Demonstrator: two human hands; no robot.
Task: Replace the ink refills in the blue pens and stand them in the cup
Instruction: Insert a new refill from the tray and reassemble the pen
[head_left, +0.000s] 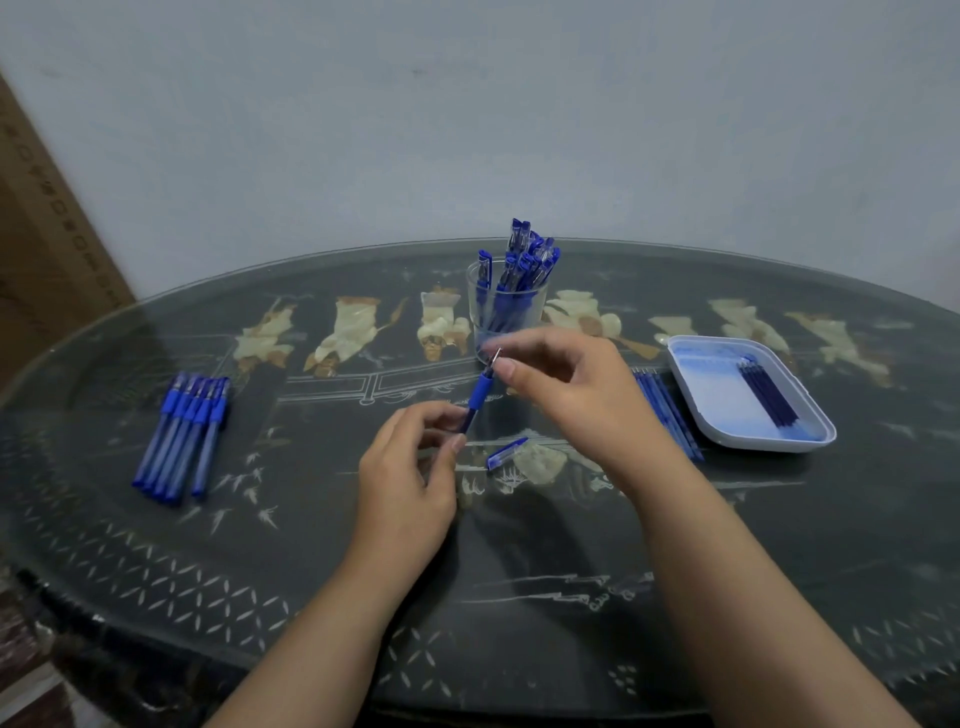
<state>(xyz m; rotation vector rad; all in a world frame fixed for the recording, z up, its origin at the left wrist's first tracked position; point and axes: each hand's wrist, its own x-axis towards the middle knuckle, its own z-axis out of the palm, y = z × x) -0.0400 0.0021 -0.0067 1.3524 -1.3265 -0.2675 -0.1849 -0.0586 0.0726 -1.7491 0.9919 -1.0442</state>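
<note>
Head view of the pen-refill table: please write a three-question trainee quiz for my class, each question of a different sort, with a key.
1. True or false: the pen gripped by the left hand has its cap on.
2. Where do the capped pens stand upright? A. in a drawer; B. in the clear cup; C. on the floor.
3. Fill in: the right hand pinches the pen's metal ____.

Key: 1 false, the cap lies on the table; 2 B; 3 tip.
</note>
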